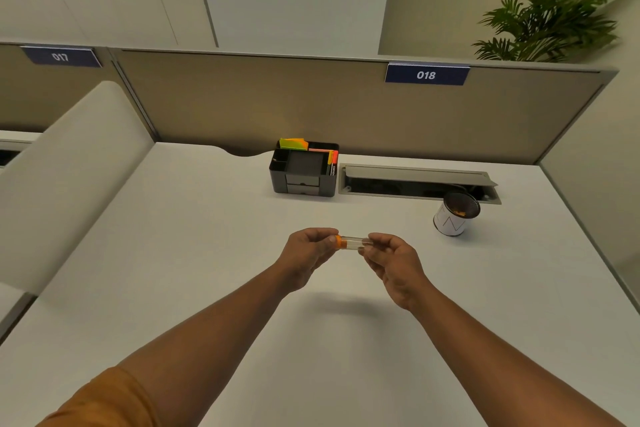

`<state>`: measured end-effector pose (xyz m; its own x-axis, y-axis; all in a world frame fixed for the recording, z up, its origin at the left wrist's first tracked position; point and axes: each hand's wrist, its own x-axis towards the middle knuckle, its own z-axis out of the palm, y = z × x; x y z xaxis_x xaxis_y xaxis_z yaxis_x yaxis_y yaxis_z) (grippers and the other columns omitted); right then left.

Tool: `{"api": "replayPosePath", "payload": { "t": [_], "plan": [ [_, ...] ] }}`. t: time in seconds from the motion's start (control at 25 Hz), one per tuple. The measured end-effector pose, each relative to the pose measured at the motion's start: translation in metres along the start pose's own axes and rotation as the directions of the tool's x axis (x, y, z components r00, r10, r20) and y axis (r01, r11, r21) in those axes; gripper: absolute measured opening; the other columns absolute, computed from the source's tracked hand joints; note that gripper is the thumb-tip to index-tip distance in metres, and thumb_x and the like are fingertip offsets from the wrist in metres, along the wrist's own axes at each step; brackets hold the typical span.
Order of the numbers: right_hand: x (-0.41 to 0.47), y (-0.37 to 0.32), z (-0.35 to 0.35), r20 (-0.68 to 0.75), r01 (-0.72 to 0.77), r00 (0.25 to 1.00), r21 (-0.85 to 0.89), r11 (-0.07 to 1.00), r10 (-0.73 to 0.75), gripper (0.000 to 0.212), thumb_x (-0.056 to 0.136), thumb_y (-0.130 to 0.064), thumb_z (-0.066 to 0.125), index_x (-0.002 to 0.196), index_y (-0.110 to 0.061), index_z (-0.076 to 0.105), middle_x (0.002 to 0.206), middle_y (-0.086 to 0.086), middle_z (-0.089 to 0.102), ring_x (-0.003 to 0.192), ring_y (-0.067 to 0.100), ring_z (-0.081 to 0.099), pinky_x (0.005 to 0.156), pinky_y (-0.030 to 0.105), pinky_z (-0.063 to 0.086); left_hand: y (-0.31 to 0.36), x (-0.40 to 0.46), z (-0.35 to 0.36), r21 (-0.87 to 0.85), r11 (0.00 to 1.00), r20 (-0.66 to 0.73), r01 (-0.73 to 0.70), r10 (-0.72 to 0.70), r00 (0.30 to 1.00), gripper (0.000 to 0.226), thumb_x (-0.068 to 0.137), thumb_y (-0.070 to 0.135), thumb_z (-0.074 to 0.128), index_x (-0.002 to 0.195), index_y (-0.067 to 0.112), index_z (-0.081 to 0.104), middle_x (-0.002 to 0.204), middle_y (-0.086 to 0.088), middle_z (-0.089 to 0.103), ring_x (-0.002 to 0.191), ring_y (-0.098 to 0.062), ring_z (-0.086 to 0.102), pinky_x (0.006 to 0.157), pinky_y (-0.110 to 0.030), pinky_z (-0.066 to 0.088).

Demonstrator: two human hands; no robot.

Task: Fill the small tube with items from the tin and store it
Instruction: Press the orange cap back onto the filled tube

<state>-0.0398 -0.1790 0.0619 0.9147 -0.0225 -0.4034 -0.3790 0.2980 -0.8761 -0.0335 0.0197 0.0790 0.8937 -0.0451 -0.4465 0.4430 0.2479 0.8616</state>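
Left hand [308, 250] pinches the orange cap [338, 241], right hand [391, 258] grips the level tube [355, 242] above the desk [207, 253]

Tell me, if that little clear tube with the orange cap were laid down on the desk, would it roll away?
Probably. The tube looks round and smooth, so on the flat desk it could roll sideways. Its orange cap seems slightly wider, which might curve its path. It looks empty and thin-walled, so likely very light; both hands hold it by fingertips alone.

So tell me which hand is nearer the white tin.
Right. The right hand holds the clear end of the tube, with the white tin just beyond it to the right. The left hand, at the orange cap, is farther.
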Motion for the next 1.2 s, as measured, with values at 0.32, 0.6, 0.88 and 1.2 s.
{"api": "replayPosePath", "payload": {
  "t": [0.32,0.6,0.88,1.2],
  "plan": [
    [-0.009,-0.008,-0.004,0.007,0.021,1.000,-0.114,0.993,-0.021,0.014,0.087,-0.004,0.074,0.101,-0.006,0.074,0.089,0.011,0.079,0.085,0.027,0.077,0.072,0.028,0.062,0.006,-0.002,0.002,-0.043,0.999,0.028,-0.018,0.019,0.999,0.018,0.089,-0.004,0.067,0.100,0.007,0.077,0.106,-0.013,0.076,0.103,-0.026,0.071,0.085,-0.025,0.060],
    [-0.013,-0.014,-0.005,0.000,-0.028,1.000,-0.190,0.981,0.028,0.029,0.090,-0.032,0.070,0.098,-0.004,0.072,0.076,0.010,0.077,0.064,0.018,0.071,0.061,0.027,0.058,0.012,-0.003,0.003,0.029,0.999,0.090,-0.027,0.024,0.996,0.019,0.089,-0.004,0.067,0.103,0.004,0.077,0.113,-0.018,0.074,0.107,-0.030,0.070,0.091,-0.033,0.059],
    [-0.008,-0.016,-0.006,-0.022,-0.068,0.998,-0.238,0.969,0.064,0.037,0.092,-0.040,0.066,0.095,-0.004,0.072,0.068,0.005,0.074,0.056,0.012,0.064,0.056,0.025,0.056,0.011,-0.003,0.006,0.023,0.999,0.083,-0.024,0.022,0.996,0.020,0.088,-0.004,0.068,0.107,0.001,0.075,0.113,-0.020,0.074,0.105,-0.032,0.070,0.089,-0.033,0.060],
    [-0.003,-0.015,-0.010,0.017,-0.013,1.000,-0.201,0.980,0.017,0.009,0.091,-0.010,0.071,0.100,-0.010,0.075,0.089,0.014,0.077,0.078,0.024,0.073,0.072,0.031,0.060,0.006,-0.002,0.004,0.009,1.000,0.054,0.012,-0.013,0.998,0.023,0.090,-0.001,0.067,0.113,-0.003,0.070,0.117,-0.026,0.070,0.108,-0.037,0.069,0.096,-0.040,0.057]
  ]
}}
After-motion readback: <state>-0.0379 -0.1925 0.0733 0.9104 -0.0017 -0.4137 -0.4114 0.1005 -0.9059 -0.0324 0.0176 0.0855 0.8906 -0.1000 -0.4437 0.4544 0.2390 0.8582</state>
